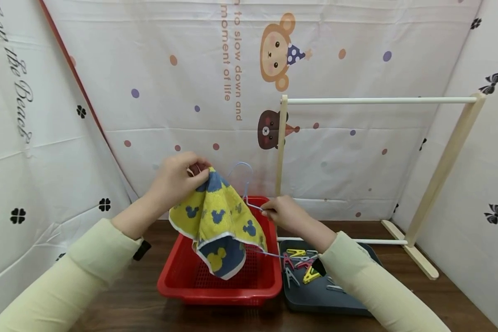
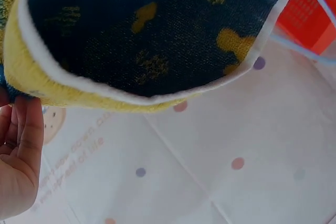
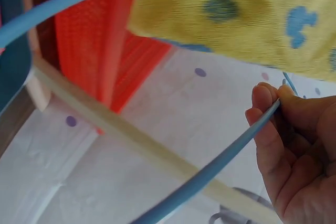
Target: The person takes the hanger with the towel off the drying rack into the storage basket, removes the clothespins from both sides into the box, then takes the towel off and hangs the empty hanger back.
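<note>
A small yellow towel (image 1: 228, 210) with blue mouse-head prints and a white hem hangs in loose folds above the red basket. My left hand (image 1: 176, 177) pinches it by its upper part. My right hand (image 1: 288, 214) pinches one sloping arm of a light blue clothes hanger (image 3: 210, 169) between thumb and fingers. The hanger's hook points up beside the towel, and its lower bar comes out from the towel to the right. Part of the hanger is hidden by the cloth. The towel's dark blue underside (image 2: 152, 35) fills the upper left wrist view.
Below the towel stands a red plastic basket (image 1: 220, 293). To its right, a dark grey tray (image 1: 328, 305) holds several clothespins (image 1: 310, 275), partly covered by my right forearm. A wooden rack with a white top rail (image 1: 382, 100) stands behind the tray. Printed cloth walls (image 1: 170, 106) surround the table.
</note>
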Tool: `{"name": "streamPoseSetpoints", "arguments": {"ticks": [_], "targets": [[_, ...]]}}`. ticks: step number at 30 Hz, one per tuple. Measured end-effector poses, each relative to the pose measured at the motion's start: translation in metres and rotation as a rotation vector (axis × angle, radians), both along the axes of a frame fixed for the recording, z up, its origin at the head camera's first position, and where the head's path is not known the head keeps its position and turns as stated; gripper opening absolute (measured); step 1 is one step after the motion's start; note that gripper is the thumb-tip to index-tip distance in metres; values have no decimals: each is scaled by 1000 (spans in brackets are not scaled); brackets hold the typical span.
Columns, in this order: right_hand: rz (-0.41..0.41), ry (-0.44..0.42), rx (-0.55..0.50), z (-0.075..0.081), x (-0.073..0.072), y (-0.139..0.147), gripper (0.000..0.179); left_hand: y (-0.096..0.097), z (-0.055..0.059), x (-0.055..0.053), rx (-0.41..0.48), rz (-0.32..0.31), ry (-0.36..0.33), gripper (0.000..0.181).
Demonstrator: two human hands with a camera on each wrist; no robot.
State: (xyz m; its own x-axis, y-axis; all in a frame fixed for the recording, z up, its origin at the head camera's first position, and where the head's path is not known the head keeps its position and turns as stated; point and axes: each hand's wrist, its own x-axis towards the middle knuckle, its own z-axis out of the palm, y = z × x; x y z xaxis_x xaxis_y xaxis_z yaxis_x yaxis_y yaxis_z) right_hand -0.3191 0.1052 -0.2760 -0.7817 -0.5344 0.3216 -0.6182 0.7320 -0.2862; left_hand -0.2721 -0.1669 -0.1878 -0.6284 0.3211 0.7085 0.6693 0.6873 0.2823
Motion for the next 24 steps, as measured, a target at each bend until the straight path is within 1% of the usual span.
{"name": "streamPoseSetpoints", "arguments": {"ticks": [4,6,10,12,15,18,24], "targets": [[17,-40,-24,-7,0,15,13,-4,9,2,24,21,46,10],[19,-55,-33,-9,2,26,16,-5,13,2,41,32,71,10],[5,-44,-33,-10,9,50,22,-8,21,4,80,52,99,12],[-22,-37,-30,-9,14,62,21,-9,24,4,90,61,105,13],[-71,-49,-40,-8,22,80,15,-11,24,4,99,66,98,13],[-122,-61,-46,-7,28,99,15,-12,24,3,111,65,94,14],[-205,-49,-33,-6,38,134,16,-14,27,2,146,63,114,15]]}}
